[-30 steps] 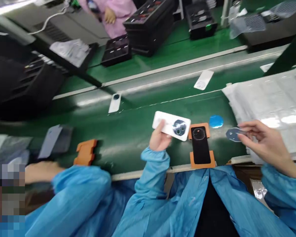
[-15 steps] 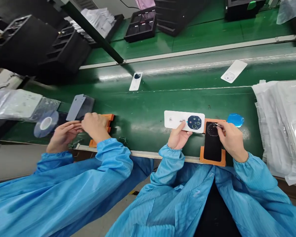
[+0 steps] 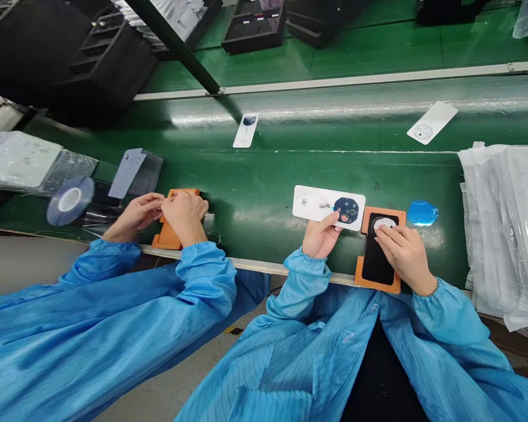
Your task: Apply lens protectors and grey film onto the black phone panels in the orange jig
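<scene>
My left hand [image 3: 320, 234] pinches a white phone back cover [image 3: 310, 202] with a dark round camera area, held level above the bench just left of an orange fixture [image 3: 359, 269]. A black phone-shaped plate [image 3: 374, 264] lies in that fixture. At the plate's upper end, the closed fingers of my right hand [image 3: 402, 249] are on a white round disc [image 3: 383, 223] with small dark marks; they cover its lower part. Whether the disc lies flat on the plate cannot be seen. Right of the fixture is a blue piece of film [image 3: 422, 213].
Two more white covers lie farther back, one left [image 3: 245, 132] and one right [image 3: 431, 123]. Clear plastic trays [image 3: 519, 234] are stacked at right. To the left, a co-worker's hands [image 3: 185, 214] work over another orange fixture [image 3: 169, 234], near a tape roll [image 3: 70, 200].
The disc under my right fingers, earlier seen only as a thin edge, now shows its white face. My left thumb has shifted toward the camera area. The co-worker's hands moved right, over their fixture.
</scene>
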Demonstrator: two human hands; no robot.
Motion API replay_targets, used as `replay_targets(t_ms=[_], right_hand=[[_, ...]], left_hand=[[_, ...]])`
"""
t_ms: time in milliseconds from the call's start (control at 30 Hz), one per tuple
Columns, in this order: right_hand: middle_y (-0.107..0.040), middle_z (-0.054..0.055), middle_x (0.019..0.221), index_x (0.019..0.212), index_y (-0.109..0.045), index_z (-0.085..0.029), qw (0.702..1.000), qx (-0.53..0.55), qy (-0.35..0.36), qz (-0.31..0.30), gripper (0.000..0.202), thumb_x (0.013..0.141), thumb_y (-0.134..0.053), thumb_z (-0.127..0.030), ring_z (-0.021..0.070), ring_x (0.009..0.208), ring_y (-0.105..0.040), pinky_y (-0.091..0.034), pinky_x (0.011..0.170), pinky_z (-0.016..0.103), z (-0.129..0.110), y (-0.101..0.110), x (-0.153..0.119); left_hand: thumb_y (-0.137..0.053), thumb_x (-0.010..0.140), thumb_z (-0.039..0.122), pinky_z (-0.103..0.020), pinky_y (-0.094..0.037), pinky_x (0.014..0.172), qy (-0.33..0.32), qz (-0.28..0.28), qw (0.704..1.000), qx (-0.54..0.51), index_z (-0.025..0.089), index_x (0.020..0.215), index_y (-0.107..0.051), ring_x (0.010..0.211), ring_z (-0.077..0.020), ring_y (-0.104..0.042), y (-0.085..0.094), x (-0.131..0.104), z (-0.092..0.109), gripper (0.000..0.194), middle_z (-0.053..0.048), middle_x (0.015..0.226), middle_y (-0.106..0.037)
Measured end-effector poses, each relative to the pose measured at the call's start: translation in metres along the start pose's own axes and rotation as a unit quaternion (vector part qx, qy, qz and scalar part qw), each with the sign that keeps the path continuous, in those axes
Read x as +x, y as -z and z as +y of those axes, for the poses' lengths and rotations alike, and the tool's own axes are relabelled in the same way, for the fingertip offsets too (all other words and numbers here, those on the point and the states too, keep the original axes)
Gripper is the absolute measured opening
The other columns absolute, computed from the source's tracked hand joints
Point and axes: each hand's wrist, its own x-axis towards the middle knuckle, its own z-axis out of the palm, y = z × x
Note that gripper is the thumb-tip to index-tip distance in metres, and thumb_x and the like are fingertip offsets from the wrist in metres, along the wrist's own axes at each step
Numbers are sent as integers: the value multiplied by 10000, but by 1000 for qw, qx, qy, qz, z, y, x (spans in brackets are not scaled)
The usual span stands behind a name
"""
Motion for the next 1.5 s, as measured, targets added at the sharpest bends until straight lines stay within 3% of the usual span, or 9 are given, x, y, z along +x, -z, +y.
replay_targets(t_ms=[167,433,700,1100,1233,1400,1500], right_hand=[[-795,62,1185,1180,-711,-193,999,-32,15,10,221,992,-629,-112,216,895,-646,-429,781,402,-8,-4,5],[-800,43,1149,1083,-718,-213,997,65,46,17,310,943,-558,12,237,1101,-702,-512,1012,448,8,0,3],[-797,56,1143,1098,-727,-215,995,95,24,9,267,939,-614,-34,238,1046,-707,-527,935,433,2,5,4],[-802,53,1054,1050,-726,-213,995,96,5,1,189,966,-616,-84,222,975,-739,-521,1020,468,6,5,6],[-805,41,1028,1059,-728,-226,990,137,-13,24,204,962,-625,-80,217,942,-754,-550,1008,467,-1,20,9],[-805,39,1009,1086,-737,-245,967,209,-87,113,222,938,-669,-94,211,943,-770,-615,850,364,-24,44,24],[-802,63,1028,1065,-728,-234,969,170,-120,137,150,954,-670,-152,229,961,-775,-628,851,375,-33,43,36]], left_hand=[[-865,718,93,-178,-407,515,-15,9,1000,-11,205,1191,-687,671,-76,-651,0,0,-4,518,17,916,-710],[-889,689,115,-179,-429,526,-34,8,999,-3,186,1105,-701,682,-89,-665,-1,-1,1,462,5,904,-710],[-965,655,249,-167,-335,438,-55,43,998,9,183,1126,-693,568,-48,-567,0,2,-7,547,14,878,-685],[-1028,529,372,-151,-255,347,-71,66,992,78,134,868,-679,432,-45,-523,0,2,-10,542,24,695,-650],[-1030,507,439,-156,-243,343,-80,87,987,108,125,832,-687,448,-57,-549,-2,2,-16,568,2,691,-671],[-967,639,543,-191,-367,406,-118,59,978,164,131,803,-709,555,-110,-639,-9,1,-40,512,-23,706,-692],[-884,765,580,-239,-550,599,-147,24,973,177,157,890,-756,723,-147,-710,-16,-5,-56,460,-43,829,-747]])
